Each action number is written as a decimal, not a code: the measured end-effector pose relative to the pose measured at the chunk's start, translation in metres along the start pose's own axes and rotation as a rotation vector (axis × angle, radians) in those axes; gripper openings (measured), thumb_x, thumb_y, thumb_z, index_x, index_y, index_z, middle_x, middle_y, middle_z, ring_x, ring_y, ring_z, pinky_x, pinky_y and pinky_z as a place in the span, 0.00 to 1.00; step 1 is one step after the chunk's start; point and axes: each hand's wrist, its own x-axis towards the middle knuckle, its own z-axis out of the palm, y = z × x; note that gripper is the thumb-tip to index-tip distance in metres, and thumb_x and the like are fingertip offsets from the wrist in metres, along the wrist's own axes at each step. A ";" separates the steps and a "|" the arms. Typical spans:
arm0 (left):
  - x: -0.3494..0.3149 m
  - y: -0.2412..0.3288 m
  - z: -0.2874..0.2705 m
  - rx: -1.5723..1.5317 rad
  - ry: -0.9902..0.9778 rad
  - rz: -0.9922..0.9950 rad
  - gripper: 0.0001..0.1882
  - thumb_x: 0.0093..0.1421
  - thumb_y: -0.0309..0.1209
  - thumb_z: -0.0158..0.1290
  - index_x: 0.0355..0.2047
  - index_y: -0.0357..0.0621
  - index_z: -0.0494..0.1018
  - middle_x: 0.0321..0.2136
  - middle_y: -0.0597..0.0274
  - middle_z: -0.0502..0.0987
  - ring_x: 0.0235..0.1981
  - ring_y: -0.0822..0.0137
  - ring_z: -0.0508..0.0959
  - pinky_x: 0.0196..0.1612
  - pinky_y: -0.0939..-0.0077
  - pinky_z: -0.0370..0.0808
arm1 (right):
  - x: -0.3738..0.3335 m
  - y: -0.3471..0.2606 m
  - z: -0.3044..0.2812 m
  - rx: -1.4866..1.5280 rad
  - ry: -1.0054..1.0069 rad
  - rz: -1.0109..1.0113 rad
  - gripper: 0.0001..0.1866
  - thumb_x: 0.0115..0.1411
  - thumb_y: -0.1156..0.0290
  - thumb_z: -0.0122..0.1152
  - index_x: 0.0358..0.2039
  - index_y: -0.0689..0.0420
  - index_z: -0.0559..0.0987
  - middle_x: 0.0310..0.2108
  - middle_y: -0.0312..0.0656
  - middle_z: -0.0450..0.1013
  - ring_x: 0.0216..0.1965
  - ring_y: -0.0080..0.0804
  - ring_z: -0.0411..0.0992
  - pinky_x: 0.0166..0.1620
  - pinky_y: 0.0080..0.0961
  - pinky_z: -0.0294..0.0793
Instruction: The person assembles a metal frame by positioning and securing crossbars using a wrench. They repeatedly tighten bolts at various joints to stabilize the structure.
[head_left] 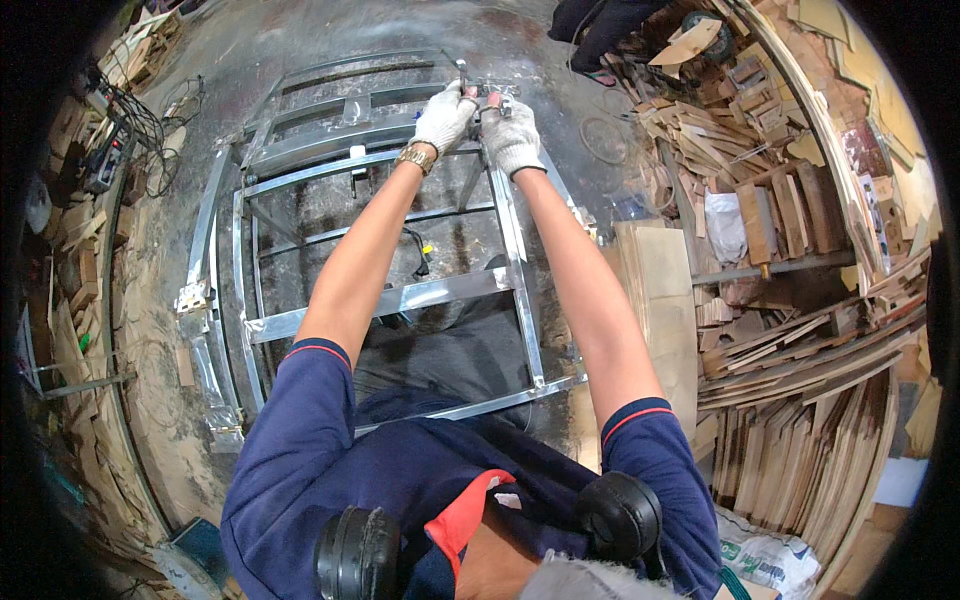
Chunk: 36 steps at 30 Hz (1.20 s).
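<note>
Both my arms reach forward to the far right corner of a shiny metal tube frame (385, 299). My left hand (444, 122), in a white knit glove with the thumb tip bare, is closed at that corner. Beside it my right hand (511, 134), gloved the same way, is closed too. A small metal piece (462, 70), perhaps part of a clamp, sticks up just beyond the left hand. Fingers and gloves hide most of what they grip. A white-and-black clamp (358, 163) sits on a crossbar left of my left forearm.
Stacked wood strips (800, 440) and scrap wood (700, 140) line the right side. Black cables (125, 115) lie at the far left, above more offcuts. A pale board (655, 300) stands by my right forearm. Another person's dark-clothed legs (605, 35) show at the top right.
</note>
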 end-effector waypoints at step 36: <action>-0.011 -0.008 -0.004 0.077 -0.126 0.143 0.24 0.67 0.47 0.45 0.50 0.38 0.72 0.41 0.41 0.78 0.47 0.41 0.76 0.51 0.57 0.71 | -0.007 -0.007 -0.008 0.029 -0.027 -0.033 0.24 0.71 0.55 0.41 0.34 0.55 0.84 0.35 0.51 0.79 0.41 0.52 0.77 0.46 0.41 0.75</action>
